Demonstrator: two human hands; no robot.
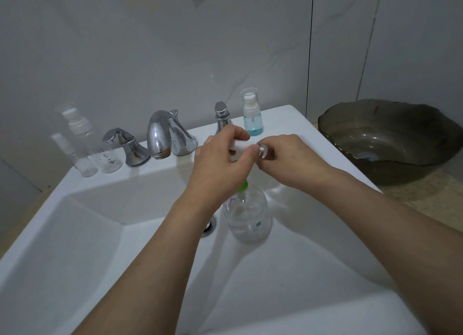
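Clear plastic bottles stand at the far left of the sink's rim, then the tap; neither bears on the next move. My left hand curls round a white pump head, held above the basin with its long axis lying nearly level and its free end pointing right. Just off that end, touching it or nearly so, is a small clear cap, pinched between the thumb and fingertips of my right hand. The two pieces meet on one left-to-right line, so I judge the cap must travel along that axis, with the right hand nearer and better placed to move it. Straight below both hands a bottle with a green neck stands upright in the basin; whether the pump joins it I cannot tell.
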